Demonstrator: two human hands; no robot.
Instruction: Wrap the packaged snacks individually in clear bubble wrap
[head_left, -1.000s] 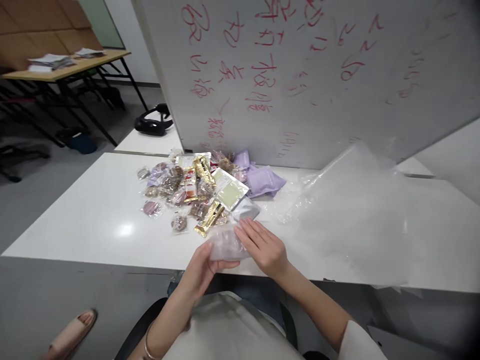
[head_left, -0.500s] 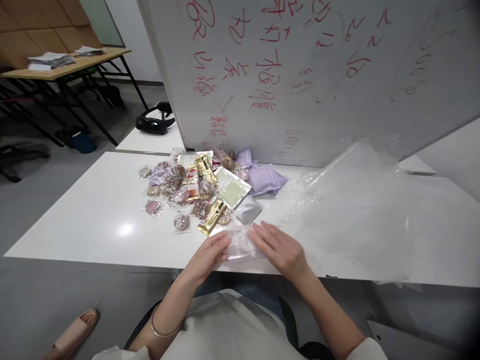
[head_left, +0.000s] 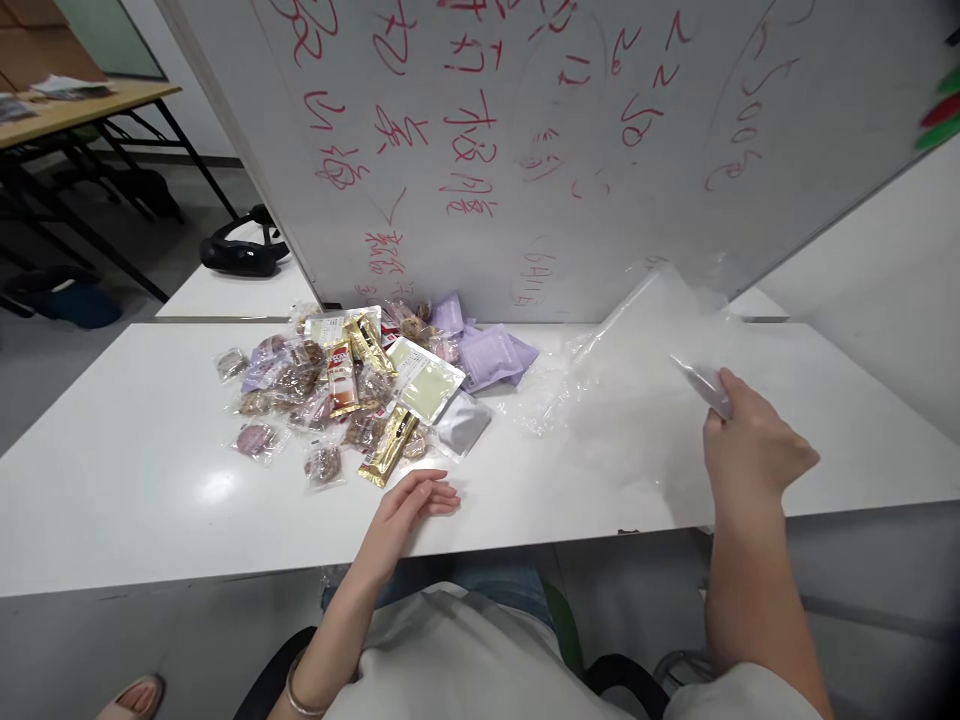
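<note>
My right hand (head_left: 754, 440) is closed on a small, flat, clear plastic packet (head_left: 703, 386), holding it by one end above a large clear plastic bag (head_left: 622, 420) that lies spread on the table. My left hand (head_left: 416, 505) rests near the table's front edge, fingers stretched out and nothing in it. Just beyond it sits a pile of snacks: gold stick packets (head_left: 388, 447), a red and brown sachet (head_left: 342, 380), a pale green pouch (head_left: 424, 380), a silver pouch (head_left: 462, 422), purple pouches (head_left: 491, 357) and several clear-wrapped round cookies (head_left: 324, 462).
A whiteboard (head_left: 525, 150) with red writing stands upright along the back of the white table (head_left: 150, 450). Behind its left edge, a black headset (head_left: 244, 245) lies on another white surface. A wooden desk (head_left: 127, 98) with papers is at the far left.
My right hand has carried the plastic packet off to the right, over the big bag. My left hand has let go and lies on the table. The view has shifted right.
</note>
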